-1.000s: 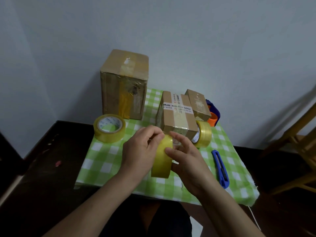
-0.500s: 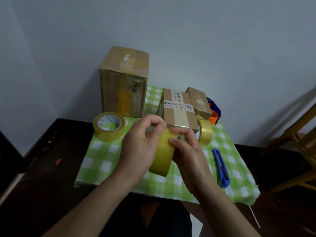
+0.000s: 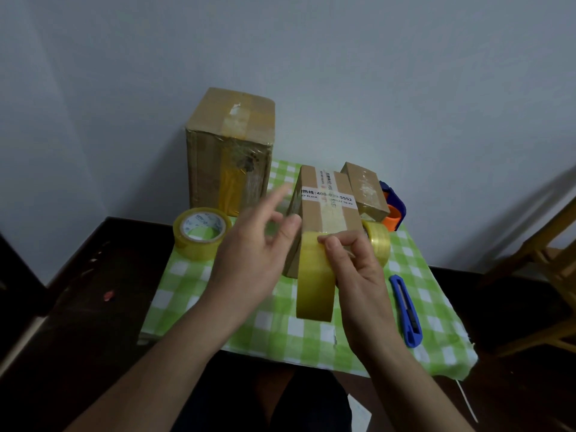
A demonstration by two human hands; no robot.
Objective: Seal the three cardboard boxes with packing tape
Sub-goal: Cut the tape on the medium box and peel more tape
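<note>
My right hand (image 3: 358, 275) grips a yellow roll of packing tape (image 3: 314, 282), held on edge above the green checked cloth. My left hand (image 3: 252, 263) is just left of the roll, fingers spread and blurred, holding nothing that I can make out. Behind the roll lies a middle-sized cardboard box (image 3: 324, 207) with a white label and a strip of tape along its top. A small box (image 3: 364, 191) leans at its right. A tall box (image 3: 230, 151) with tape on its top and front stands at the back left.
A second tape roll (image 3: 202, 233) lies flat at the left. A third roll (image 3: 378, 241) stands on edge right of the middle box. A blue utility knife (image 3: 406, 310) lies at the right, a blue-and-orange tape dispenser (image 3: 394, 210) behind. A wooden chair (image 3: 545, 257) is at the right.
My left hand has let go of the roll and swung up and left with its fingers spread. My right hand still holds the roll, now more upright.
</note>
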